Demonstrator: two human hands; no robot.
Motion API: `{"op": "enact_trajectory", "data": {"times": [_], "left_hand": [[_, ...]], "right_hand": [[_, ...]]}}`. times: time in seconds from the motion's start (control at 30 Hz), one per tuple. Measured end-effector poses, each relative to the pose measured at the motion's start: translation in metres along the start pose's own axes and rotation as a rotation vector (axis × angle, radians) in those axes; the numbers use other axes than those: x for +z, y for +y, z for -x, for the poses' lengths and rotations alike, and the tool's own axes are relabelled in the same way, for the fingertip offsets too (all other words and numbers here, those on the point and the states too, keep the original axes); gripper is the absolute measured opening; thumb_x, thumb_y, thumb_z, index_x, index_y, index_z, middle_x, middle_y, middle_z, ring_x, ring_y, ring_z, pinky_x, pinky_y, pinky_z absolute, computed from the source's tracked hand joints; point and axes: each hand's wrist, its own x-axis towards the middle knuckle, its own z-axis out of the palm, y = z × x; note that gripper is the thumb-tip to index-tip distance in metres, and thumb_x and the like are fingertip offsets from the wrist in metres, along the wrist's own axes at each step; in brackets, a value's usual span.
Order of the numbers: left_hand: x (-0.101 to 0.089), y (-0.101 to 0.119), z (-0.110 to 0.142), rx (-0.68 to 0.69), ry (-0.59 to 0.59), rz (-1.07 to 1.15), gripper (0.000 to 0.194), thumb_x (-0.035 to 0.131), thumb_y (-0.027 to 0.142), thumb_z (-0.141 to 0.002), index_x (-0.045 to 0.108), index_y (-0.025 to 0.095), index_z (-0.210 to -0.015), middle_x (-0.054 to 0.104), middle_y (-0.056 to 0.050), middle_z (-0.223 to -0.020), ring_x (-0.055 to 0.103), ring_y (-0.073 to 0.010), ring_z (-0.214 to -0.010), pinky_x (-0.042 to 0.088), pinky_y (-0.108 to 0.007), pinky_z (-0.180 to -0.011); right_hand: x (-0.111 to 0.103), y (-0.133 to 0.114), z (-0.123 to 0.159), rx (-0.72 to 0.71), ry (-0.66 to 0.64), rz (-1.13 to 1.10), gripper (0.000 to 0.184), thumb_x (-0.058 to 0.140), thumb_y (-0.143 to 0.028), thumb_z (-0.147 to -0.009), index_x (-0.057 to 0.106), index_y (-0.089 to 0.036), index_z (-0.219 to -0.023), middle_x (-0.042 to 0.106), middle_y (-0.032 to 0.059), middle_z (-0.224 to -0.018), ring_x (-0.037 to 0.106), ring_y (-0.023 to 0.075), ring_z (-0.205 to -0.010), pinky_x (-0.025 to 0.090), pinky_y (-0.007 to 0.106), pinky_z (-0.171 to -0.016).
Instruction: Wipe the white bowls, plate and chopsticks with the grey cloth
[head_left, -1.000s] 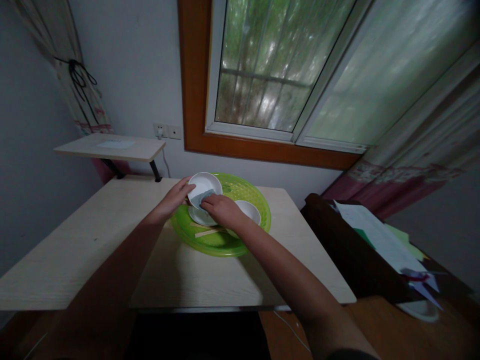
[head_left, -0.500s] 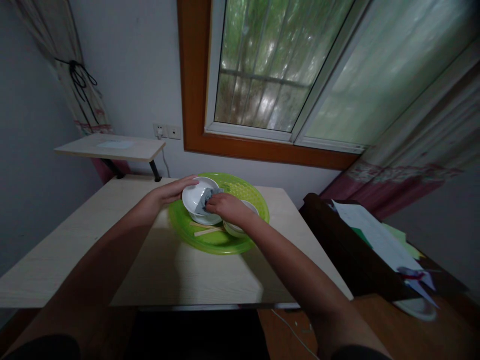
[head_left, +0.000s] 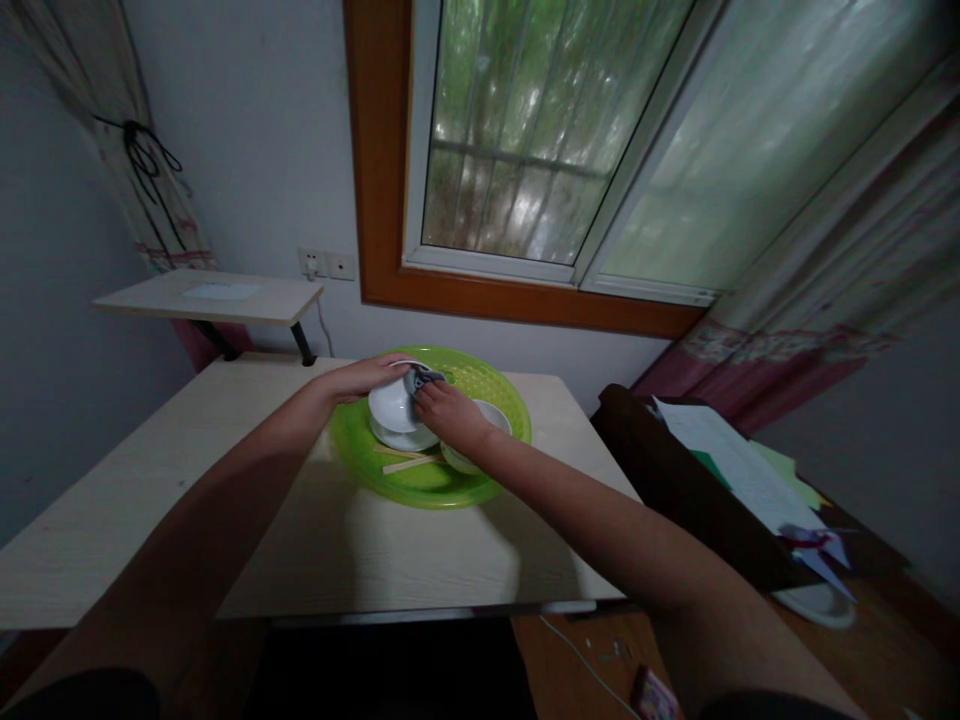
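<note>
My left hand (head_left: 367,377) grips a white bowl (head_left: 391,406) by its left rim and holds it tilted, with its outer side toward me. Against the bowl's right side, my right hand (head_left: 448,408) is closed on a grey cloth (head_left: 424,378). Beneath the held bowl sits another white dish (head_left: 403,438), partly covered by it. A second white bowl (head_left: 493,416) stands to the right, half hidden behind my right wrist. Wooden chopsticks (head_left: 409,463) lie in front of the bowls. All of these are over or on a round green tray (head_left: 420,497).
The tray rests on a pale wooden table (head_left: 300,560). A small raised shelf (head_left: 217,297) stands at the back left, below wall sockets (head_left: 326,264). To the right is a dark brown piece of furniture (head_left: 675,490) with papers (head_left: 735,460) on it. A window is behind.
The bowl has tipped over, from its inside facing me to its outer side showing. The cloth and my right hand have moved from inside the bowl to its right rim.
</note>
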Motion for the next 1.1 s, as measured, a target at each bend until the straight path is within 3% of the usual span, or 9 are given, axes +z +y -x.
{"op": "enact_trajectory", "data": {"times": [0.1, 0.3, 0.37, 0.5, 0.6, 0.73, 0.83, 0.93, 1.1], "left_hand": [[-0.001, -0.003, -0.011, -0.108, -0.198, 0.004, 0.036, 0.071, 0.033, -0.078, 0.069, 0.016, -0.110, 0.071, -0.011, -0.108, 0.067, -0.0244, -0.097, 0.055, -0.036, -0.084], [0.009, -0.027, -0.016, -0.042, 0.003, 0.010, 0.053, 0.058, 0.045, -0.089, 0.052, 0.020, -0.136, 0.064, -0.010, -0.125, 0.064, -0.0207, -0.103, 0.053, -0.035, -0.090], [0.010, -0.034, -0.017, 0.005, 0.041, -0.064, 0.052, 0.056, 0.045, -0.090, 0.053, 0.021, -0.136, 0.061, -0.011, -0.132, 0.060, -0.0221, -0.114, 0.049, -0.037, -0.099], [0.007, -0.040, -0.020, 0.083, 0.047, -0.203, 0.049, 0.053, 0.044, -0.091, 0.056, 0.020, -0.134, 0.055, -0.011, -0.142, 0.051, -0.0234, -0.131, 0.037, -0.040, -0.114], [0.005, -0.043, -0.022, 0.119, 0.064, -0.224, 0.047, 0.053, 0.042, -0.090, 0.058, 0.020, -0.132, 0.056, -0.010, -0.141, 0.050, -0.0232, -0.132, 0.034, -0.040, -0.116], [0.000, -0.047, -0.026, 0.098, 0.131, -0.180, 0.045, 0.055, 0.042, -0.088, 0.059, 0.020, -0.128, 0.060, -0.010, -0.135, 0.055, -0.0230, -0.125, 0.041, -0.039, -0.110], [-0.006, -0.049, -0.028, 0.041, 0.173, -0.100, 0.047, 0.057, 0.043, -0.087, 0.058, 0.020, -0.128, 0.062, -0.010, -0.131, 0.060, -0.0217, -0.114, 0.049, -0.036, -0.099], [-0.008, -0.048, -0.028, 0.031, 0.178, -0.045, 0.047, 0.058, 0.042, -0.086, 0.058, 0.019, -0.127, 0.062, -0.011, -0.129, 0.062, -0.0201, -0.107, 0.051, -0.033, -0.092], [-0.001, -0.041, -0.026, 0.024, 0.208, -0.051, 0.045, 0.059, 0.041, -0.085, 0.059, 0.019, -0.124, 0.064, -0.011, -0.123, 0.061, -0.0206, -0.104, 0.052, -0.032, -0.089]], "right_hand": [[0.000, -0.009, 0.001, 0.199, 0.011, -0.030, 0.029, 0.045, -0.009, -0.095, 0.070, -0.004, -0.109, 0.067, 0.0208, -0.112, 0.056, 0.0309, -0.108, 0.045, 0.044, -0.098], [0.009, -0.019, -0.011, 0.444, 0.036, -0.532, 0.048, 0.065, -0.023, -0.085, 0.062, -0.003, -0.129, 0.055, 0.0252, -0.139, 0.050, 0.0350, -0.128, 0.038, 0.049, -0.111], [0.013, -0.022, -0.020, 0.448, 0.010, -0.896, 0.058, 0.067, -0.029, -0.084, 0.057, -0.011, -0.139, 0.053, 0.0177, -0.146, 0.049, 0.0305, -0.133, 0.035, 0.047, -0.115], [0.018, -0.027, -0.035, 0.488, 0.202, -1.541, 0.065, 0.062, -0.028, -0.085, 0.047, -0.023, -0.148, 0.051, 0.0051, -0.151, 0.048, 0.0239, -0.138, 0.034, 0.043, -0.118], [0.021, -0.028, -0.037, 0.415, 0.298, -1.718, 0.070, 0.059, -0.024, -0.084, 0.042, -0.024, -0.152, 0.049, 0.0037, -0.154, 0.046, 0.0229, -0.141, 0.033, 0.042, -0.119], [0.024, -0.025, -0.024, 0.311, 0.143, -1.327, 0.070, 0.061, -0.022, -0.084, 0.042, -0.017, -0.152, 0.040, 0.0091, -0.159, 0.034, 0.0237, -0.148, 0.022, 0.042, -0.125], [0.021, -0.020, -0.011, 0.215, -0.014, -0.866, 0.066, 0.056, -0.019, -0.089, 0.040, -0.009, -0.152, 0.031, 0.0187, -0.162, 0.033, 0.0271, -0.149, 0.027, 0.043, -0.122], [0.017, -0.012, -0.002, 0.211, -0.025, -0.487, 0.053, 0.052, -0.020, -0.093, 0.050, -0.011, -0.145, 0.043, 0.0193, -0.155, 0.043, 0.0283, -0.143, 0.032, 0.046, -0.119], [0.015, -0.002, -0.002, 0.266, 0.058, -0.146, 0.039, 0.043, -0.015, -0.098, 0.061, -0.005, -0.131, 0.052, 0.0226, -0.147, 0.043, 0.0301, -0.142, 0.025, 0.052, -0.121]]}}
